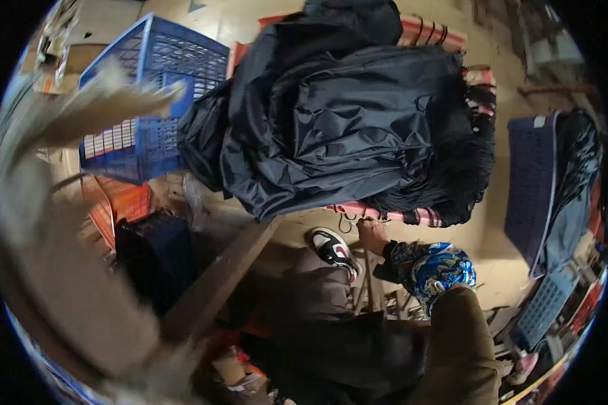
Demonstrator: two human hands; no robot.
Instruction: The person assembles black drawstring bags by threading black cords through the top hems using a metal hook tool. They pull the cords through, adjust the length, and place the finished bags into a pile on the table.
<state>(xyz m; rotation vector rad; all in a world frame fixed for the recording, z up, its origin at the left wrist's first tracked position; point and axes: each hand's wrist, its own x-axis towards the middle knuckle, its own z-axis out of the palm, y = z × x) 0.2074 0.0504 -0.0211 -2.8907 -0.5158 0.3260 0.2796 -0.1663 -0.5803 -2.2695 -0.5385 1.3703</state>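
My right hand (373, 236), in a blue patterned sleeve (442, 268), is closed just below the near edge of a red-and-white striped surface (422, 215). Whatever its fingers hold is too small to make out. Dark thin loops (346, 223) show beside the fingers. Above the hand, a pile of shiny black fabric (358, 128) covers most of that surface, with loose black strands (463, 162) at its right. My left hand is not visible. A large beige-grey shape (61, 256), smeared by motion, fills the left side; its kind cannot be told.
Blue plastic crates stand at the upper left (182, 50) and at the right (530, 189), the right one with dark fabric (574, 182). An orange basket (132, 202) sits at left. A wooden beam (223, 270) slants below the fabric, near a black-and-white sneaker (332, 248).
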